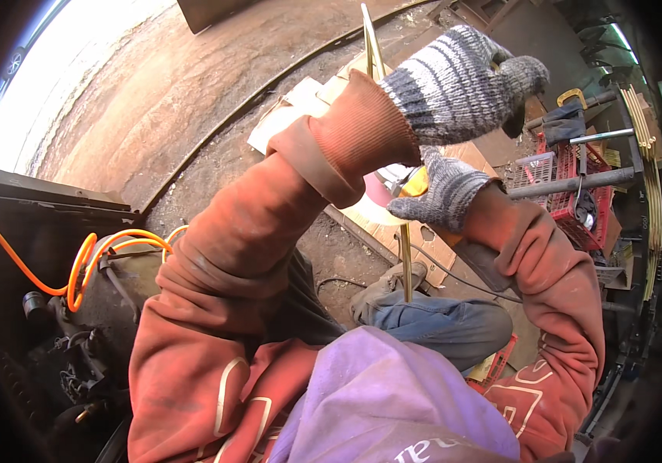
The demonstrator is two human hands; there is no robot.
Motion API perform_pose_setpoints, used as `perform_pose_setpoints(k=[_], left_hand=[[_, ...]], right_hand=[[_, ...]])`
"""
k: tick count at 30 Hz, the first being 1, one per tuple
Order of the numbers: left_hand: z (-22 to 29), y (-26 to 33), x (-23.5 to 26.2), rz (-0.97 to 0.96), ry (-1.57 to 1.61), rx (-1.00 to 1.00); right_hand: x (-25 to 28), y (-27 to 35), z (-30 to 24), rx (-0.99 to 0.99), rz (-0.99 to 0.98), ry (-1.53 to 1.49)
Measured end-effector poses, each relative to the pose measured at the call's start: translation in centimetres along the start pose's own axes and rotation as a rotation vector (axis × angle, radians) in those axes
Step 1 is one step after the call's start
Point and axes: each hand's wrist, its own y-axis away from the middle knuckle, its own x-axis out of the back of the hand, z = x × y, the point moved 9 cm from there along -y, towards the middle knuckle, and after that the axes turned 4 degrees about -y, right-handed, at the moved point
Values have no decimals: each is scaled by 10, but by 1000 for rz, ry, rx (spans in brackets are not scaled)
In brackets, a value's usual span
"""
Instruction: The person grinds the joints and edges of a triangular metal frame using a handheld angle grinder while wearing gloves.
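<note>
My left hand (462, 89), in a striped grey and white knit glove, reaches across above my right hand with its fingers curled. Something dark shows below its fingertips, but I cannot make out what it holds. My right hand (446, 190), in a similar glove, is closed at a yellow power tool (416, 183) with a pinkish disc (378, 190), which looks like an angle grinder. My left cuff and glove hide much of this tool. A thin brass-coloured bar (406, 266) comes down beside the disc toward my leg. More brass-coloured bar (373, 42) stands out beyond my left wrist.
Cardboard sheets (432, 258) lie on the floor beneath the work. Red crates (589, 193) and a metal rack holding brass-coloured strips (649, 201) stand to the right. An orange hose (84, 266) coils over dark machinery at left. A dark cable (462, 279) runs near my leg.
</note>
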Motion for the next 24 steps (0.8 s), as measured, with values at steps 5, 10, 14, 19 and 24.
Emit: perform_pose_setpoints(k=[5,10,14,19,24], left_hand=[[6,-2,2,-3,30,2],[35,-26,4,36,173,-83],[39,-30,8,84,314,-265],[38,-29,11,-115,237,-42],[20,-33,7,-68,291,-64]], right_hand=[[-5,3,14,-90,-145,35],[7,17,23,-173,-61,8],[12,18,35,-215,-38,-148],[11,20,64,-157,76,-397],[-5,25,77,-246,-15,-901]])
